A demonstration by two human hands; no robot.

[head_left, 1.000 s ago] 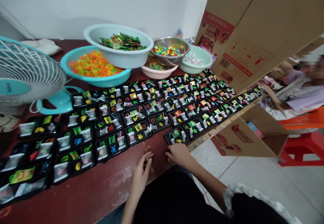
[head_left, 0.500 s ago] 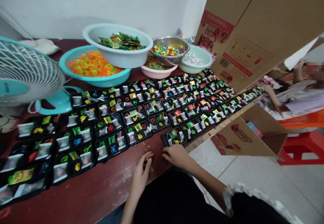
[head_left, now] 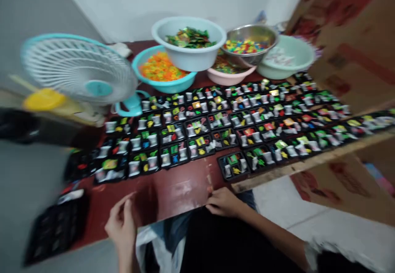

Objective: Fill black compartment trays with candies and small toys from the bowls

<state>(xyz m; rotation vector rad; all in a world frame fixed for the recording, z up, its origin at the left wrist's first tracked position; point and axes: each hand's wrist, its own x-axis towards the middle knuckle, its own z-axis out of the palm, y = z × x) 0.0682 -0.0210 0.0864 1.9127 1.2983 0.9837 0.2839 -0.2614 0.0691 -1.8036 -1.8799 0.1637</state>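
Observation:
My left hand (head_left: 121, 227) hangs at the front edge of the dark red table (head_left: 175, 190), its fingers curved and blurred, with nothing visible in them. My right hand (head_left: 224, 203) rests on the same edge, just below the nearest black tray (head_left: 233, 166), not touching it. Rows of black trays (head_left: 197, 133) cover the tabletop, each holding small clear packets and colourful small pieces. A blurred black tray (head_left: 57, 227) lies low at the left, beyond my left hand.
Behind the trays stand a white fan (head_left: 80, 69), a turquoise basin of orange pieces (head_left: 162, 79), a pale blue basin of green packets (head_left: 188, 61), a steel bowl (head_left: 248, 45), a pink basin (head_left: 228, 77) and a pale green bowl (head_left: 286, 59). Cardboard (head_left: 348, 47) overhangs the right.
The view has swung left and blurred, and the seated person at the right has left the frame. My left hand has dropped back off the table, and my right hand has moved down to the front edge.

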